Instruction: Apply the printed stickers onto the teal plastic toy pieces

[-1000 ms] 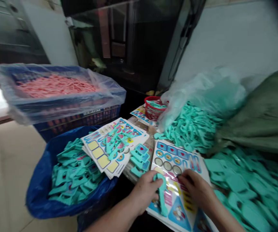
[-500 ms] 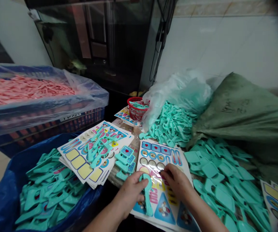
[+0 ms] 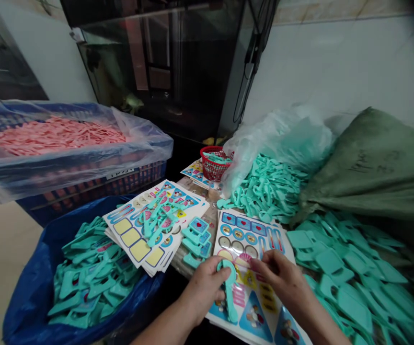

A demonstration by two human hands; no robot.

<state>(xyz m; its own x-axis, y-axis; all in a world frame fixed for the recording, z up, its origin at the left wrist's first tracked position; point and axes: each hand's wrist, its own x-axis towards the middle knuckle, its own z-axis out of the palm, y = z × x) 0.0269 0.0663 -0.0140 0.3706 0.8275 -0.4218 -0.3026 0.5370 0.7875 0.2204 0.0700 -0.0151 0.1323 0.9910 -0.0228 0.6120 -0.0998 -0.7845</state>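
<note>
My left hand (image 3: pixel 209 283) pinches a teal plastic piece (image 3: pixel 231 299) with a round head and a long handle, held over the lower left of a sticker sheet (image 3: pixel 237 247). At the sheet's middle, the fingertips of my right hand (image 3: pixel 277 273) are pressed together by a pink round sticker (image 3: pixel 243 259); it looks gripped at its edge. To the left, teal pieces with heart stickers (image 3: pixel 197 239) lie beside another stack of sheets (image 3: pixel 131 235), which has stickered teal pieces (image 3: pixel 160 215) on top.
A blue-lined bin (image 3: pixel 23 287) of teal parts stands at left, below a crate (image 3: pixel 149 165) of pink parts. A red basket (image 3: pixel 214 170), a teal heap (image 3: pixel 268 187), flat teal pieces (image 3: pixel 336 263) and a green sack (image 3: pixel 375 167) lie behind and right.
The view has shifted, so the scene sits further right. My right hand has moved slightly, and the pink round sticker by its fingertips now shows more. My left hand keeps its hold.
</note>
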